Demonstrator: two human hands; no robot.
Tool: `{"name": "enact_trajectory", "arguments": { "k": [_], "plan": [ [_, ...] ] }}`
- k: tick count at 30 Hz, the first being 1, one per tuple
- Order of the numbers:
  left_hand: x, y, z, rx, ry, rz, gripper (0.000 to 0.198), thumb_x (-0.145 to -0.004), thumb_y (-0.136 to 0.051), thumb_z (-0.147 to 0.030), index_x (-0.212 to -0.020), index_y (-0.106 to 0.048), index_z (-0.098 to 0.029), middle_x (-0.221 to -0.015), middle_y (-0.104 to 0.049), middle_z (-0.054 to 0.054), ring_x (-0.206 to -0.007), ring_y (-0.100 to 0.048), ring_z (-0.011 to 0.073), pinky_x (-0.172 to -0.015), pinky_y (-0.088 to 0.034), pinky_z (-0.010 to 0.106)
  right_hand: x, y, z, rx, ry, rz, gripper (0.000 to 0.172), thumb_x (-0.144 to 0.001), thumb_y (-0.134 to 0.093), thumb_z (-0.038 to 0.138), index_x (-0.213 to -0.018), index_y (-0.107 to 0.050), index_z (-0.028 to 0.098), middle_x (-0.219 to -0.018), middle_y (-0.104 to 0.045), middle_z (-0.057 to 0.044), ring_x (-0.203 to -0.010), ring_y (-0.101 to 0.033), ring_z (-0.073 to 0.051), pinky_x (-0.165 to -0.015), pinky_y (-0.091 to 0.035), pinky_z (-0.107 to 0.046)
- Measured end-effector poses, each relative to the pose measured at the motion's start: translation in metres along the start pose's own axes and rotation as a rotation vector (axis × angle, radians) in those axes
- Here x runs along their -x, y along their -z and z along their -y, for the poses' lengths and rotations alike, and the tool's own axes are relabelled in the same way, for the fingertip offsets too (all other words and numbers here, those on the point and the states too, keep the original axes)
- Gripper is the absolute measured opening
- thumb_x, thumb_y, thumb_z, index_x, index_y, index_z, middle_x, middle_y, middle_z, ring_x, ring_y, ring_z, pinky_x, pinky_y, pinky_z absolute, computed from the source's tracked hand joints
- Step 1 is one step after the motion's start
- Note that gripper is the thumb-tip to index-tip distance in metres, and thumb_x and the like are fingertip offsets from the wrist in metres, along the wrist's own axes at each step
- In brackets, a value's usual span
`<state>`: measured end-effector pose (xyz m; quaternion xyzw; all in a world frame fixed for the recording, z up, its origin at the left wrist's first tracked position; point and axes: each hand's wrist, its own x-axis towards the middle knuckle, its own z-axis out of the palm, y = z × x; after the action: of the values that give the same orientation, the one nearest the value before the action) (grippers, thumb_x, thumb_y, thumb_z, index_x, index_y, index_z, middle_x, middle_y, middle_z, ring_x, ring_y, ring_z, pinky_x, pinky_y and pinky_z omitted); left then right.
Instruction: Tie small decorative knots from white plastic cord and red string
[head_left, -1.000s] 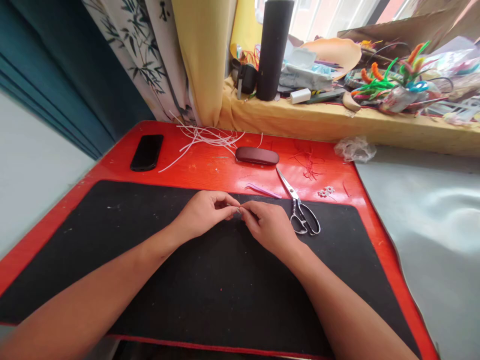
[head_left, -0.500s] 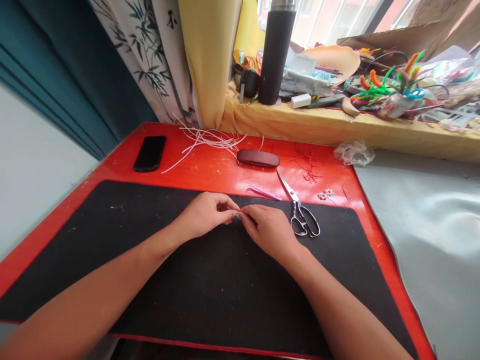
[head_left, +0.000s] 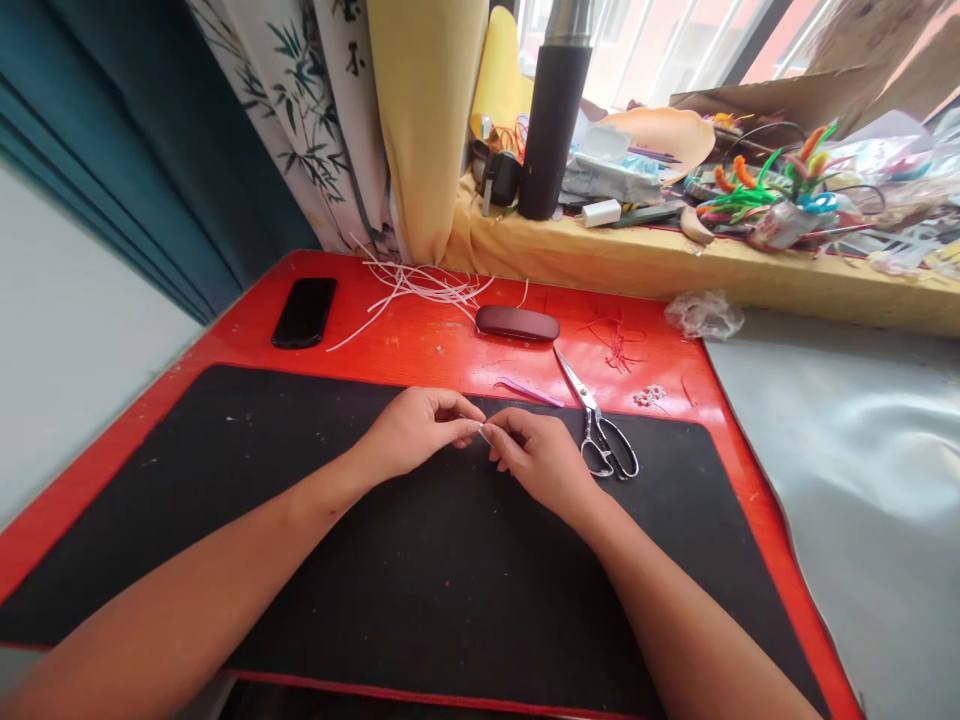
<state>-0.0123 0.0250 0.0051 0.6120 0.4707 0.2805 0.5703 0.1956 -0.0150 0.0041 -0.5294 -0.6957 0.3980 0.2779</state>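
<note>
head view: black mat (head_left: 390, 580) on red table (head_left: 427, 350) below cluttered sill (head_left: 600, 255), left fingers (head_left: 456, 431) and right fingers (head_left: 506, 443) pinching white piece (head_left: 483, 432).

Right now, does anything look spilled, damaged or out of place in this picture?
Nothing looks plainly spilled or damaged. What looks untidy: white strips lie in a loose tangle near the yellow curtain, and red threads are strewn on the red tabletop beyond the scissors, perhaps offcuts.

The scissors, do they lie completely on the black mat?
No, the scissors lie across the edge of the black mat, with their points on the red table.
</note>
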Motion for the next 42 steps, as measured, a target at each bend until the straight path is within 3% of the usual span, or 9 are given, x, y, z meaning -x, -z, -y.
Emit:
{"name": "enact_trajectory", "arguments": {
  "k": [11,26,35,42],
  "plan": [
    [0.0002,-0.0017,-0.0032,0.031,0.006,-0.006,0.019,-0.080,-0.078,-0.026,-0.097,-0.082,-0.017,-0.079,-0.081,0.004,-0.070,-0.074,0.0172,-0.071,-0.061,0.027,-0.0046,0.0007,-0.0040,-0.311,-0.122,0.087,0.028,-0.100,-0.058,0.040,-0.084,-0.066,0.019,-0.068,-0.069,0.000,-0.056,-0.064,-0.013,-0.055,-0.049,-0.023],
    [-0.0026,-0.0024,0.0028,0.040,0.008,-0.037,0.015,-0.080,-0.078,-0.025,-0.093,-0.083,-0.018,-0.076,-0.080,0.003,-0.069,-0.074,0.0169,-0.070,-0.060,0.027,-0.0051,0.0000,-0.0017,-0.255,-0.126,0.088,0.026,-0.100,-0.059,0.037,-0.087,-0.071,0.018,-0.068,-0.070,0.000,-0.058,-0.065,-0.013,-0.056,-0.048,-0.023],
    [-0.0025,-0.0011,-0.0005,0.181,0.064,0.002,0.019,-0.076,-0.083,-0.023,-0.093,-0.083,-0.016,-0.082,-0.081,0.006,-0.071,-0.075,0.0171,-0.075,-0.062,0.029,-0.0048,0.0015,-0.0021,-0.305,-0.130,0.097,0.028,-0.100,-0.059,0.040,-0.083,-0.067,0.018,-0.069,-0.070,-0.001,-0.058,-0.065,-0.013,-0.054,-0.047,-0.022],
    [-0.0031,0.0004,-0.0015,0.166,0.047,-0.059,0.018,-0.074,-0.084,-0.026,-0.090,-0.082,-0.017,-0.079,-0.081,0.005,-0.070,-0.074,0.0169,-0.072,-0.060,0.027,-0.0048,-0.0043,-0.0033,-0.296,-0.108,0.019,0.028,-0.100,-0.059,0.042,-0.096,-0.072,0.018,-0.081,-0.074,-0.004,-0.062,-0.068,-0.013,-0.051,-0.049,-0.022]
  ]
}}
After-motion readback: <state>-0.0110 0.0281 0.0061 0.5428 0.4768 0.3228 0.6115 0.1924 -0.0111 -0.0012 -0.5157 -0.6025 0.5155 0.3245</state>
